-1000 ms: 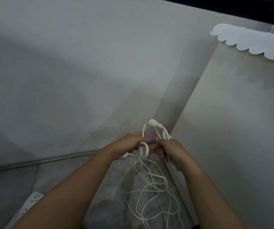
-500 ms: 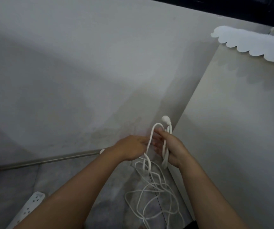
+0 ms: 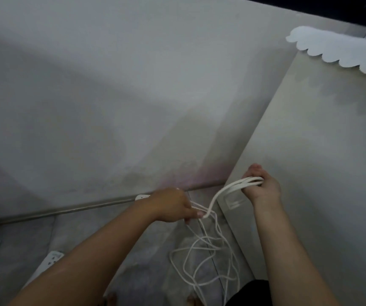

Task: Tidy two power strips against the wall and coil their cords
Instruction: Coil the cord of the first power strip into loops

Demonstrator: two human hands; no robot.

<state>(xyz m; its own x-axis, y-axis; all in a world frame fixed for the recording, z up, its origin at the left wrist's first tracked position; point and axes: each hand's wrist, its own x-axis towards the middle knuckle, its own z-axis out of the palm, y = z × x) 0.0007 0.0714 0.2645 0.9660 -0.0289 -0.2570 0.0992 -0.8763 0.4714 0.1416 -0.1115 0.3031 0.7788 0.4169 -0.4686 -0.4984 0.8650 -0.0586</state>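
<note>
A white cord (image 3: pixel 222 191) runs in several strands between my two hands. My right hand (image 3: pixel 260 186) is closed around the upper loops, raised beside the cabinet side. My left hand (image 3: pixel 173 207) pinches the strands lower down, near the base of the wall. Below the hands the cord hangs in a loose tangle (image 3: pixel 206 263) on the floor. One white power strip (image 3: pixel 47 263) lies on the floor at the lower left, partly hidden by my left forearm. A white end of another strip (image 3: pixel 141 197) peeks out behind my left wrist at the wall's base.
A grey wall (image 3: pixel 111 96) fills the background, with a metal strip (image 3: pixel 67 209) along its foot. A pale cabinet side (image 3: pixel 321 162) stands at the right, topped by a scalloped white trim (image 3: pixel 336 51). The floor (image 3: pixel 111 244) is grey.
My hands have drawn apart: the right hand went up and right with the loops, the left stayed low, stretching the strands between them. The plug seen above the hands earlier is out of sight.
</note>
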